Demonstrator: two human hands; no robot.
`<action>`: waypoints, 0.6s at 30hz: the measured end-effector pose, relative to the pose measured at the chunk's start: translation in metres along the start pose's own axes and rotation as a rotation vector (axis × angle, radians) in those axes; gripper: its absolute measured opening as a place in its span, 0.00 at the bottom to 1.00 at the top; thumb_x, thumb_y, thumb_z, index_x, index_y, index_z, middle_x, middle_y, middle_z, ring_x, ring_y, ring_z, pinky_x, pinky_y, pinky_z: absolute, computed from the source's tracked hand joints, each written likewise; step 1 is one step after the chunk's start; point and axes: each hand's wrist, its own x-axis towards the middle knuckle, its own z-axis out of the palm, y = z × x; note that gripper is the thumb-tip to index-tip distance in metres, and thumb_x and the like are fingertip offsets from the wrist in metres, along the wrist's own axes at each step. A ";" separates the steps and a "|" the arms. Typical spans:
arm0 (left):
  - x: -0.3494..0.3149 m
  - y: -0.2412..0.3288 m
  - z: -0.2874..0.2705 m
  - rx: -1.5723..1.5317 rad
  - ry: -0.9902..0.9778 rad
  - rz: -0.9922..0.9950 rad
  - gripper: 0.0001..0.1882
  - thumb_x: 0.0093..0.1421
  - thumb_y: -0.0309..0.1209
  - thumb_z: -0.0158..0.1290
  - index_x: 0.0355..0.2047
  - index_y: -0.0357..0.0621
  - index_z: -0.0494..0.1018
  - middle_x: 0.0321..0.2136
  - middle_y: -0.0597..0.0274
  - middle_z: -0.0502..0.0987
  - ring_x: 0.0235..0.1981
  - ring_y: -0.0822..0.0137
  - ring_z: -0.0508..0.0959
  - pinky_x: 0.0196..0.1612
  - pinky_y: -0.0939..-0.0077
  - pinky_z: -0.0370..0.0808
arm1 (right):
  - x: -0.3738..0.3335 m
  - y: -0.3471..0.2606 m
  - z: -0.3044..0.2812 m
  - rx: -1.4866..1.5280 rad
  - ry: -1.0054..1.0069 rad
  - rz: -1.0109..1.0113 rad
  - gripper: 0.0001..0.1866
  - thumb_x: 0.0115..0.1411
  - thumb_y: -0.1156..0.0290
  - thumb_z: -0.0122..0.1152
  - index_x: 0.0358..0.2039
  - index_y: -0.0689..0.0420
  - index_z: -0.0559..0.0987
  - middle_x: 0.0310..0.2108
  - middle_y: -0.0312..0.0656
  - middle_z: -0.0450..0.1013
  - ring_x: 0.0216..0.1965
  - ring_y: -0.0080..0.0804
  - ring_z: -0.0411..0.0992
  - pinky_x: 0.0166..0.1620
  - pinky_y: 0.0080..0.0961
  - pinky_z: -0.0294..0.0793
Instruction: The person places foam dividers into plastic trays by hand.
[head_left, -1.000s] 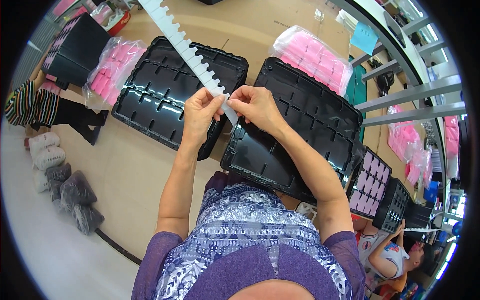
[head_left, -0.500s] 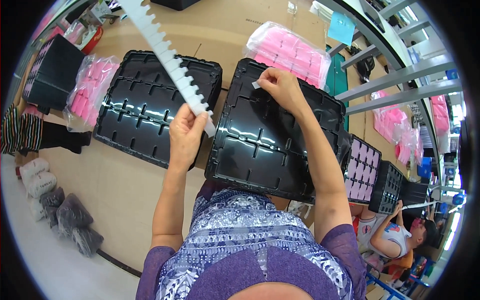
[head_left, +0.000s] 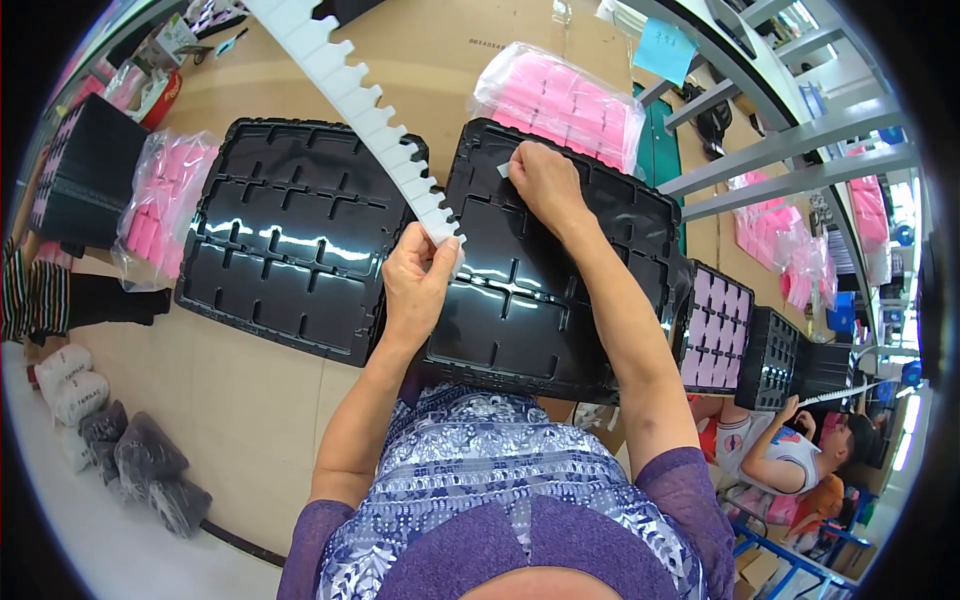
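My left hand [head_left: 415, 285] pinches the lower end of a long white notched strip [head_left: 385, 145], which looks like a row of peel-off tabs and runs up past the top left edge. Curled over the far part of a glossy black plastic tray [head_left: 480, 345], my right hand [head_left: 548, 185] has a small pale tab [head_left: 503, 171] poking out at its fingertips, against the tray's surface. The fingers partly hide that tab. This tray, with cross-shaped grooves, lies right in front of me. A similar black tray [head_left: 290, 290] is to its left, below the strip.
Pink pieces in clear plastic [head_left: 560, 100] lie beyond the tray, another pink bag [head_left: 170, 200] farther left. Grey metal bars [head_left: 790, 155] cross at right. Black trays with pink inserts [head_left: 715, 335] stand at right, near a seated person [head_left: 785, 450]. Dark bundles [head_left: 150, 450] lie lower left.
My left hand and the strip have shifted right, toward the nearer tray. My right hand has moved slightly left and its fingers are more curled over the tab.
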 end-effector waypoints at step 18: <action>-0.011 0.001 0.000 0.309 -0.087 0.135 0.08 0.60 0.24 0.56 0.39 0.37 0.75 0.26 0.59 0.79 0.23 0.70 0.77 0.29 0.74 0.73 | -0.006 0.000 0.001 -0.152 -0.036 -0.236 0.10 0.58 0.68 0.60 0.30 0.60 0.70 0.25 0.49 0.75 0.26 0.48 0.78 0.28 0.42 0.76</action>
